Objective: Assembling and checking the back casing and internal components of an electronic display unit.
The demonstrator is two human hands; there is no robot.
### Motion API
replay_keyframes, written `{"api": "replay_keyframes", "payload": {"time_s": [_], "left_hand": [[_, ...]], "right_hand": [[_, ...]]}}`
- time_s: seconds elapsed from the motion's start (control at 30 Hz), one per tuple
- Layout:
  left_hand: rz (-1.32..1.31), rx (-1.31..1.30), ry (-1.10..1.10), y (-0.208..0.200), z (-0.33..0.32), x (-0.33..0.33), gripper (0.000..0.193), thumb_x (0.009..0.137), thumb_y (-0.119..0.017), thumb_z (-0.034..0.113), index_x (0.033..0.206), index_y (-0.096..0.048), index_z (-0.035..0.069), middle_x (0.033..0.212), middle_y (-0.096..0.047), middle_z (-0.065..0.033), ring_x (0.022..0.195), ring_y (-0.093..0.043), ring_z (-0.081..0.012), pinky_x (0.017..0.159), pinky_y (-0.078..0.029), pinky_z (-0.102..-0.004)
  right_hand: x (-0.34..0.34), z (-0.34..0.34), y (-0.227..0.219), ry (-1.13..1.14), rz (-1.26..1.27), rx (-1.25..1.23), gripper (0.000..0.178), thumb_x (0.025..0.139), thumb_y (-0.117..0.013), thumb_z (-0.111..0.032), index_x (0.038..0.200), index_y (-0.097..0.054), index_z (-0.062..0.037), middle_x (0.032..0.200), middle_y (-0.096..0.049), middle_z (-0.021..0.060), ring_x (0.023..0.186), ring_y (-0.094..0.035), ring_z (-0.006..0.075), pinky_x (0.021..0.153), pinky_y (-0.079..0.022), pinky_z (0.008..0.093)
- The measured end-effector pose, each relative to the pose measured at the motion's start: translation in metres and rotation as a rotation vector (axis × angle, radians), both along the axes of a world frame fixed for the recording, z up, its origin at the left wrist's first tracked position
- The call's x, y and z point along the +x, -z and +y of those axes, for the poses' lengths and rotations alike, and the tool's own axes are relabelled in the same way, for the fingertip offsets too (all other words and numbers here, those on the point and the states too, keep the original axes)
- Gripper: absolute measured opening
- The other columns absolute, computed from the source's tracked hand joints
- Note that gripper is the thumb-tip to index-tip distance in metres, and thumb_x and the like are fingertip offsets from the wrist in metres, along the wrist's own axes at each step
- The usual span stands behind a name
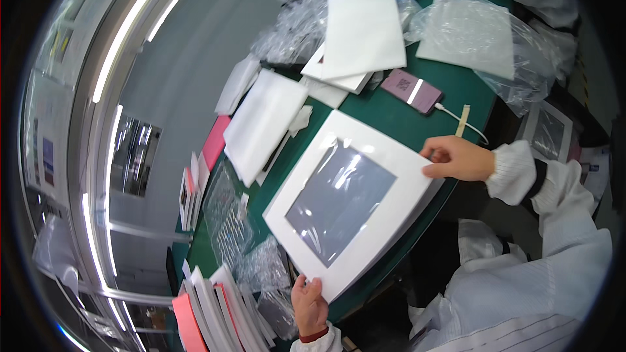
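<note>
A flat white square box with a clear plastic window [342,199] lies tilted over the near edge of a green table [404,124]. My left hand [309,305] grips the box's near corner from below. At the box's right corner, my right hand [456,158] pinches the edge with fingers curled. Both of my arms wear white sleeves. The grey inside of the box shows through the glossy window.
White foam sheets [362,29] and a stack of white pads [264,120] lie beyond the box. A pink phone [412,90] with a white cable rests at the back. Clear plastic bags [482,32], bubble wrap [225,221] and upright white and red boxes [208,306] crowd the table.
</note>
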State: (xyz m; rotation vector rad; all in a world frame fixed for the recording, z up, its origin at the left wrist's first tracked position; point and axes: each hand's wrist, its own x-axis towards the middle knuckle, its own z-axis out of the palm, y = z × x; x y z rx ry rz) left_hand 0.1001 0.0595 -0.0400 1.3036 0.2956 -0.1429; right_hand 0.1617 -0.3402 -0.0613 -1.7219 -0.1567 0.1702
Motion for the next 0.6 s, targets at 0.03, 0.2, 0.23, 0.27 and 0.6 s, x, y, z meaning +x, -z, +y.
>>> {"api": "replay_keyframes", "payload": {"time_s": [0.03, 0.2, 0.23, 0.27, 0.6], "left_hand": [[0.015, 0.003, 0.019, 0.002, -0.009, -0.006, 0.042, 0.084, -0.057, -0.001, 0.120, -0.036, -0.010, 0.109, -0.056, -0.0177, 0.098, -0.057, -0.0215, 0.090, -0.042, -0.0323], [0.062, 0.193, 0.107, 0.022, -0.027, -0.013, 0.041, 0.087, -0.057, 0.007, 0.122, -0.042, -0.009, 0.101, -0.061, -0.0115, 0.086, -0.059, -0.0148, 0.078, -0.045, -0.0244], [0.061, 0.249, 0.103, 0.020, -0.025, -0.012, 0.041, 0.087, -0.057, 0.009, 0.121, -0.044, -0.009, 0.100, -0.062, -0.0104, 0.084, -0.059, -0.0135, 0.076, -0.045, -0.0233], [0.010, 0.313, 0.114, 0.018, -0.025, -0.012, 0.041, 0.087, -0.058, 0.011, 0.120, -0.046, -0.009, 0.100, -0.062, -0.0098, 0.084, -0.058, -0.0131, 0.076, -0.045, -0.0230], [-0.503, 1.123, 0.159, 0.006, -0.056, -0.039, 0.074, 0.068, -0.078, 0.026, 0.128, -0.043, -0.001, 0.139, -0.029, -0.0250, 0.128, -0.032, -0.0358, 0.100, -0.034, -0.0394]], "right_hand": [[-0.018, -0.002, 0.003, 0.041, 0.064, 0.108, 0.026, 0.081, -0.067, -0.022, 0.094, -0.056, -0.0019, 0.066, -0.054, 0.0005, 0.060, -0.048, 0.0059, 0.056, -0.038, 0.0214], [-0.055, -0.013, 0.000, 0.175, 0.248, 0.144, 0.022, 0.082, -0.064, -0.014, 0.098, -0.059, -0.0012, 0.084, -0.059, 0.0032, 0.076, -0.053, 0.0079, 0.075, -0.041, 0.0212], [-0.053, -0.009, -0.001, 0.189, 0.257, 0.156, 0.022, 0.082, -0.064, -0.014, 0.099, -0.059, -0.0008, 0.084, -0.059, 0.0025, 0.078, -0.053, 0.0082, 0.078, -0.041, 0.0219], [-0.050, -0.006, 0.002, 0.184, 0.225, 0.176, 0.023, 0.082, -0.064, -0.015, 0.099, -0.060, -0.0007, 0.085, -0.059, 0.0016, 0.079, -0.053, 0.0080, 0.079, -0.041, 0.0221], [-0.056, 0.004, -0.031, 0.210, 0.050, 0.199, 0.030, 0.081, -0.064, -0.029, 0.096, -0.057, -0.0037, 0.085, -0.060, 0.0001, 0.076, -0.052, 0.0057, 0.067, -0.038, 0.0193]]}}
